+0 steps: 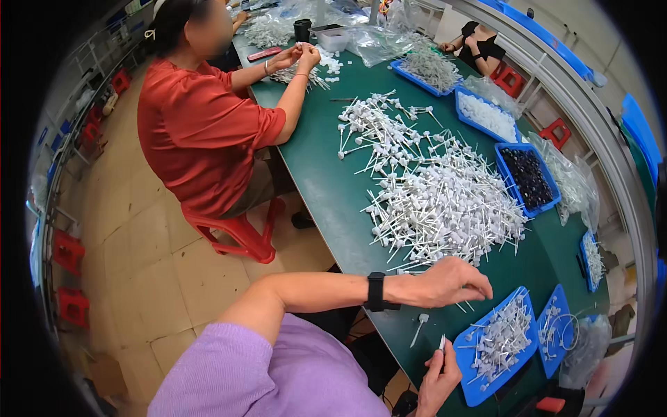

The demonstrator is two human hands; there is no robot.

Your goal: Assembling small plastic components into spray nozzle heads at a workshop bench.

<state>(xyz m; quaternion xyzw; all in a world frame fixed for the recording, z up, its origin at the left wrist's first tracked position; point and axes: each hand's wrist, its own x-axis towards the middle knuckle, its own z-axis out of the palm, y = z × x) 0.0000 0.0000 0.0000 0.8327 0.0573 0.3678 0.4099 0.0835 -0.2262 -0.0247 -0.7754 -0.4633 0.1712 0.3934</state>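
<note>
My left hand (448, 281), with a black watch (375, 292) on its wrist, reaches over the table near a blue tray (475, 399). Its fingers are bent downward and a little apart, with nothing visible between them. Thin white-stemmed pieces (501, 337) with clear or white heads fill that tray. Below it, my right hand (439, 381) pinches a small white piece (442, 341); most of that piece is hidden by the fingers. One loose white-headed stem (419, 329) lies on the table between my hands. Beyond my left hand spreads a large heap of similar stems (445, 201).
Blue trays hold dark pieces (529, 177), white pieces (486, 117) and clear pieces (429, 68) along the far right. Another blue tray (554, 361) sits beside mine. A co-worker in a red shirt (201, 132) works at the green table (313, 160), seated on a red stool (240, 236).
</note>
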